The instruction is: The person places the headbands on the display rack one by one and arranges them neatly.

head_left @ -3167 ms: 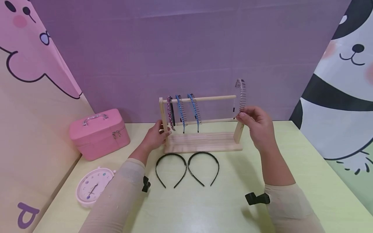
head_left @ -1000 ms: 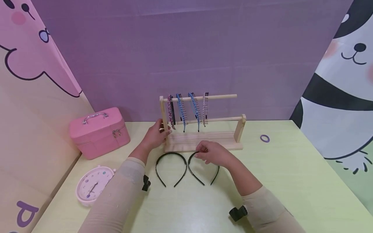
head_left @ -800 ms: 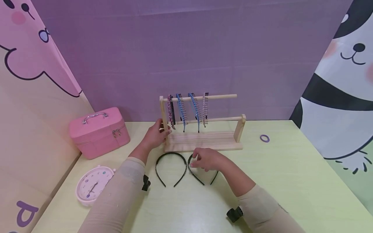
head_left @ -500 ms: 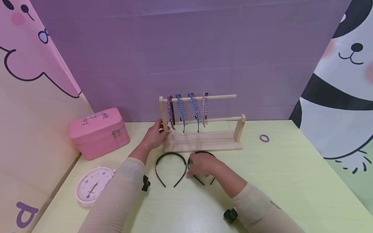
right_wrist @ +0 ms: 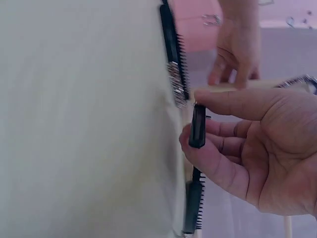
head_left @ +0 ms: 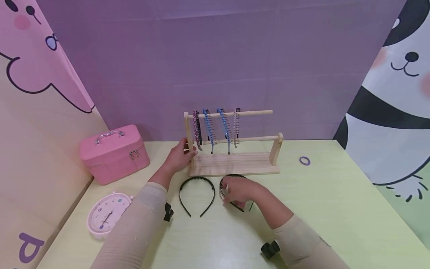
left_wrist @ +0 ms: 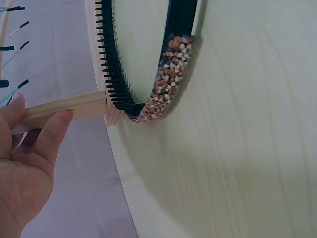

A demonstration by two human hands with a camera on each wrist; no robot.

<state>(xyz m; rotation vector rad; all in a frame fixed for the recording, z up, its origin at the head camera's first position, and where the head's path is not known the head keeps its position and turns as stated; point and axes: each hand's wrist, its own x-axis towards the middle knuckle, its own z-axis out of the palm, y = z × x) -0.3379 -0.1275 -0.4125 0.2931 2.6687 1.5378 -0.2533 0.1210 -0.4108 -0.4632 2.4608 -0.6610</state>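
Note:
My left hand (head_left: 179,156) grips the left upright (left_wrist: 84,105) of a wooden rack (head_left: 235,170). In front of the rack, my right hand (head_left: 242,190) pinches a black toothed headband (right_wrist: 197,131) by its left side, between thumb and fingers; the hand covers part of it in the head view. Another black headband (head_left: 196,178) lies on the table to its left, its beaded band (left_wrist: 168,74) close up in the left wrist view. On the rack's top bar hang a pink glittery headband (head_left: 195,129) with a dark one, two blue headbands (head_left: 225,127) and a pale pink headband (head_left: 236,127).
A pink case (head_left: 114,158) with a silver handle stands at the back left, a pink alarm clock (head_left: 109,215) in front of it, partly behind the left sleeve. To the rack's right lies a purple ring (head_left: 304,161). A purple cloth (head_left: 215,56) hangs behind.
The pale pink headband, earlier in my right hand at the bar's right end, now hangs on the bar. That hand has come down to a black headband, which has shifted slightly right. Left hand unchanged.

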